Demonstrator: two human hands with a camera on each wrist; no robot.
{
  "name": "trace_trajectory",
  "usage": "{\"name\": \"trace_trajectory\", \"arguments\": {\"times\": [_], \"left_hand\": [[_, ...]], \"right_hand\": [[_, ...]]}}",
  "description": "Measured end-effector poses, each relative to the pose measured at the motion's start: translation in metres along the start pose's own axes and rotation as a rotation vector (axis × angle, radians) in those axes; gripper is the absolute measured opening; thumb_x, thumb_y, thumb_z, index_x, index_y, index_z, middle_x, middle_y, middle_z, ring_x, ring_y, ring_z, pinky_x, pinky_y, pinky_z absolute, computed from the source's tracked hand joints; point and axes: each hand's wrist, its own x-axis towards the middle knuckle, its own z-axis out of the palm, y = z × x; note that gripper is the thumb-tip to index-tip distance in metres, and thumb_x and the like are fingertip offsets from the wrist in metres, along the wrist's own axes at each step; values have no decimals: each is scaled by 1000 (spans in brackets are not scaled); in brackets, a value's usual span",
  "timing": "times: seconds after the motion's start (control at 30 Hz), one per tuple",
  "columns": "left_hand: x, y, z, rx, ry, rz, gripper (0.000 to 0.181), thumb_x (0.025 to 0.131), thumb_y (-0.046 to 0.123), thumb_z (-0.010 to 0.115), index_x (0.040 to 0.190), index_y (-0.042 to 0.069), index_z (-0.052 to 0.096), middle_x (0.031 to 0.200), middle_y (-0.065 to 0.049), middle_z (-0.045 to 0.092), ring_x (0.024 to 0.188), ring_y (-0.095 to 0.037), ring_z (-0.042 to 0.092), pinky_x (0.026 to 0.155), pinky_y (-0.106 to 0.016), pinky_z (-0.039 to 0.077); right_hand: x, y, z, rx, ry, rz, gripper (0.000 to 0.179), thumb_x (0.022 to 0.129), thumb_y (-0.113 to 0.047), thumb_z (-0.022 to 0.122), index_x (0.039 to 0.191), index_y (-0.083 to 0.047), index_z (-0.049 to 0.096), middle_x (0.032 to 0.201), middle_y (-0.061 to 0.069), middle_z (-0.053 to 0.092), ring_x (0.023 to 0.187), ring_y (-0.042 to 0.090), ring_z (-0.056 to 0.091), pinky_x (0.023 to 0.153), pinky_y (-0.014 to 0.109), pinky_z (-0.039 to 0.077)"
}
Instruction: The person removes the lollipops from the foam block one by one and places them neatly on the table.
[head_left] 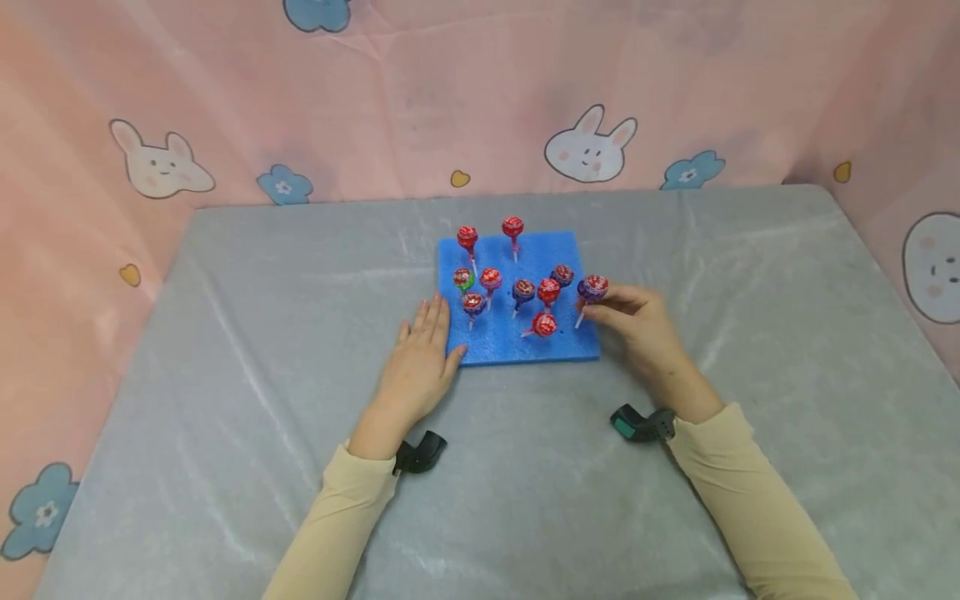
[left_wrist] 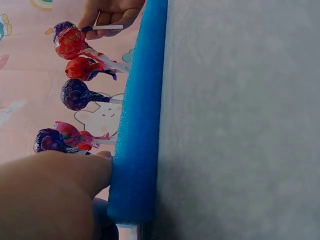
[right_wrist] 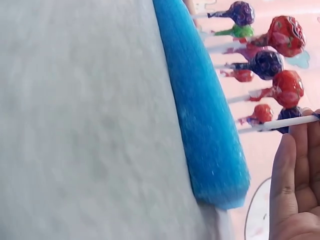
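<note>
A blue foam board (head_left: 495, 350) lies on the table with several wrapped lollipops standing in it by their sticks. My left hand (head_left: 420, 354) rests flat along the board's left edge, fingers straight and thumb at the near corner. At the board's right side my right hand (head_left: 641, 329) pinches a purple-and-red lollipop (head_left: 592, 288) just below its wrapped head. In the right wrist view its bare white stick (right_wrist: 295, 121) points toward the board, the tip apart from the foam. A red lollipop (head_left: 544, 324) leans nearest the front, and a dark blue one (head_left: 523, 291) stands behind it.
Two red lollipops stand along the back of the board, one (head_left: 513, 226) near its middle. A grey cloth covers the table (head_left: 525, 500). Behind it hangs a pink curtain (head_left: 420, 100) with rabbits and flowers. Each wrist wears a black camera mount (head_left: 422, 452).
</note>
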Motion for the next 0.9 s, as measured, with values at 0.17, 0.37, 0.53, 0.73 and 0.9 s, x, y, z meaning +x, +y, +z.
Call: {"name": "trace_trajectory", "arguments": {"times": [0.17, 0.37, 0.53, 0.73, 0.9], "left_hand": [[0, 0, -1, 0, -13, -7, 65, 102, 33, 41, 150, -4, 16, 157, -17, 10, 144, -31, 8, 114, -50, 11], [0, 0, 0, -8, -15, -16, 65, 102, 33, 41, 150, -4, 15, 157, -17, 9, 144, -31, 8, 114, -49, 10], [0, 2, 0, -2, -25, -20, 66, 103, 34, 40, 150, -3, 13, 157, -15, 7, 144, -30, 7, 114, -48, 9], [-1, 3, 0, -3, -18, -18, 66, 103, 34, 40, 150, -3, 15, 157, -15, 9, 144, -30, 7, 114, -48, 10], [-2, 3, -1, -2, -1, -19, 65, 102, 34, 41, 150, -3, 16, 157, -16, 11, 144, -30, 9, 114, -49, 11]], "right_hand": [[1, -5, -7, -5, 58, 32, 22, 84, 12, 64, 85, -8, 74, 84, 3, 72, 78, 11, 66, 72, 24, 53], [7, -11, -18, 45, 88, 90, 15, 86, 8, 64, 83, -3, 74, 86, 5, 73, 78, 13, 68, 72, 26, 55], [12, -16, -28, 53, 103, 88, 24, 86, 13, 60, 80, -4, 75, 85, 4, 73, 77, 13, 70, 71, 24, 55], [20, -22, -35, -28, 114, 111, 23, 87, 11, 61, 78, -6, 75, 83, 2, 73, 74, 10, 69, 67, 21, 54], [30, -25, -41, -116, 143, 192, 15, 86, 2, 67, 80, -9, 76, 81, -1, 73, 72, 9, 68, 67, 21, 55]]}}
